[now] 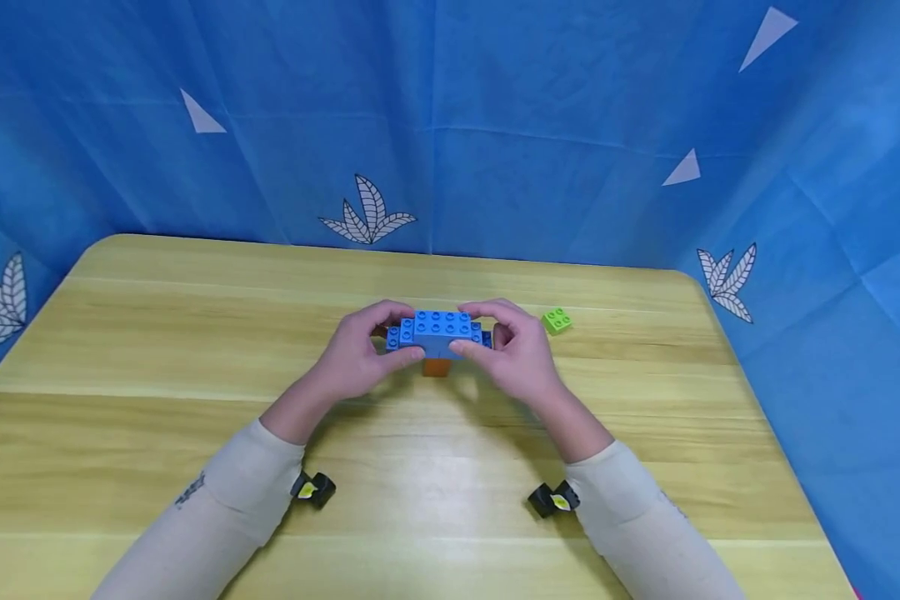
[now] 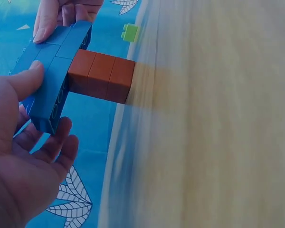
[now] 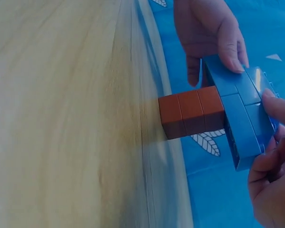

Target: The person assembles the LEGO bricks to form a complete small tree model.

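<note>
Blue toy building bricks [image 1: 442, 325] form a stepped, studded block, widest at the bottom layer and narrower on top. Under its middle stands a column of three stacked orange-brown bricks [image 2: 101, 76], its foot on the tabletop in the right wrist view. My left hand [image 1: 360, 354] grips the left end of the blue block, thumb on the near face and fingers round the far side. At the other end my right hand [image 1: 521, 354] pinches it likewise, thumb on the near face [image 3: 258, 95]. Parts of the lower blue layer are hidden behind the fingers.
A small lime-green brick [image 1: 557, 321] with studs lies on the wooden table [image 1: 195, 333], just right of the right hand. Behind the table's far edge hangs a blue cloth [image 1: 495, 167] with leaf prints. Black wrist cameras [image 1: 315, 490] sit on both sleeves.
</note>
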The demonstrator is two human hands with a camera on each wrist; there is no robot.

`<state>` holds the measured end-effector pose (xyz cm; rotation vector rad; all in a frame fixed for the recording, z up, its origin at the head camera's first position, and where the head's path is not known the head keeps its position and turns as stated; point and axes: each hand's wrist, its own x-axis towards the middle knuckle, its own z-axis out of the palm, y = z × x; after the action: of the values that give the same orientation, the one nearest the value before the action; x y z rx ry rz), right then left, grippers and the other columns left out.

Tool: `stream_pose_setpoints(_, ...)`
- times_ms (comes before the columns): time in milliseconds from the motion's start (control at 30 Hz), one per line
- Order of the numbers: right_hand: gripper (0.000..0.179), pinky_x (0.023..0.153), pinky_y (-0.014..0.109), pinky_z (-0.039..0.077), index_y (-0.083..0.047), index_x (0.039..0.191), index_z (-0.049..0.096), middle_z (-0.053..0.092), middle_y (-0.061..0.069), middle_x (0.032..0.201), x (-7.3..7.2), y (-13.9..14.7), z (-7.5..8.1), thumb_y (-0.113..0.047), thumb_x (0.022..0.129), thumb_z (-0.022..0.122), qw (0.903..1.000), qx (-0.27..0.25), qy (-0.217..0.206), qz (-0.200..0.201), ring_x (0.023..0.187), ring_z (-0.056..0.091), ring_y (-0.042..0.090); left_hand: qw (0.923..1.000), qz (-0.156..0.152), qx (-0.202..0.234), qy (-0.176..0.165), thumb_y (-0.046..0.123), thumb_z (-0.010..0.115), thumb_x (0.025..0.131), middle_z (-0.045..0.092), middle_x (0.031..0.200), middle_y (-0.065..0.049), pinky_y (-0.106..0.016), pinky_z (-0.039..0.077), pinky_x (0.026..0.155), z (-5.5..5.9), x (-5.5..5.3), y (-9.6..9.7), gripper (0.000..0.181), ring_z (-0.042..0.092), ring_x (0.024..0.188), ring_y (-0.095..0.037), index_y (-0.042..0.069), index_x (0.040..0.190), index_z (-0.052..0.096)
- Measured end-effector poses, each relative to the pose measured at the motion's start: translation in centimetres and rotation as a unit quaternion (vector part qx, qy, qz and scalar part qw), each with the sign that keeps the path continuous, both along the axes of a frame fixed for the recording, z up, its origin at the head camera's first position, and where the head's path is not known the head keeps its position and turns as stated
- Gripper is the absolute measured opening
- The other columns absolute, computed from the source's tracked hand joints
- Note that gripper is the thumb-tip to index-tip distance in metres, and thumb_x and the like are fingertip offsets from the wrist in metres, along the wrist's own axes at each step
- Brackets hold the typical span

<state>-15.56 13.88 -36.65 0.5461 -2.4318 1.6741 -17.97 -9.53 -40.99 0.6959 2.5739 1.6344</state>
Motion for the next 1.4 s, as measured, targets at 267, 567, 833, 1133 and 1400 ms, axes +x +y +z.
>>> stream_pose_setpoints(267, 0.056, 0.045, 0.024, 0.028, 0.005, 0.126, 0.064, 0.064, 0.017, 0.12, -0.1, 1.7, -1.1, 0.003, 0.075, 0.086, 0.9987, 0.041, -0.028, 0.009, 0.048, 0.035, 0.022, 0.9994, 0.018, -0.02, -0.02, 0.025, 0.08, 0.088, 0.064, 0.114, -0.001, -0.038, 0.051, 0.078, -0.4, 0.1, -0.1, 0.045, 0.057, 0.094, -0.024, 0.01, 0.126, 0.062)
stream_pose_setpoints(567, 0.055, 0.04, 0.026, 0.028, -0.009, 0.131, 0.064, 0.065, 0.004, 0.125, -1.5, 5.6, -5.3, -0.01, 0.081, 0.085, 0.9943, 0.068, -0.074, -0.036, 0.043, 0.032, 0.011, 0.9994, 0.022, -0.013, -0.023, 0.023, 0.08, 0.088, 0.065, 0.114, -0.005, -0.04, 0.051, 0.079, -0.3, 0.1, -0.3, 0.044, 0.057, 0.094, -0.027, 0.008, 0.125, 0.063)
stream_pose_setpoints(833, 0.041, 0.047, 0.03, 0.037, -0.007, 0.123, 0.069, 0.067, 0.008, 0.118, -3.1, 8.9, -6.2, -0.017, 0.085, 0.081, 0.9743, 0.112, -0.047, -0.189, 0.045, 0.038, 0.014, 0.9995, 0.023, -0.008, -0.021, 0.021, 0.08, 0.088, 0.065, 0.113, -0.004, -0.04, 0.051, 0.081, -0.5, 0.0, -0.2, 0.042, 0.059, 0.092, -0.025, 0.009, 0.124, 0.063)
stream_pose_setpoints(1133, 0.06, 0.103, 0.051, 0.036, -0.003, 0.134, 0.06, 0.061, 0.016, 0.129, -4.5, 10.6, -7.3, -0.032, 0.086, 0.08, 0.9447, 0.196, -0.104, -0.242, 0.125, 0.049, 0.037, 0.9994, 0.025, -0.003, -0.022, 0.021, 0.079, 0.089, 0.065, 0.111, -0.003, -0.039, 0.05, 0.079, -0.7, -0.2, 0.3, 0.041, 0.059, 0.092, -0.024, 0.01, 0.124, 0.063)
stream_pose_setpoints(1400, 0.046, 0.097, 0.048, 0.04, -0.003, 0.125, 0.066, 0.066, 0.017, 0.117, -5.1, 10.5, -7.7, -0.031, 0.09, 0.076, 0.9346, 0.216, -0.118, -0.257, 0.114, 0.056, 0.037, 0.9995, 0.023, 0.001, -0.021, 0.021, 0.079, 0.089, 0.066, 0.112, -0.003, -0.039, 0.051, 0.082, -0.7, -0.2, 0.4, 0.04, 0.059, 0.093, -0.026, 0.009, 0.124, 0.063)
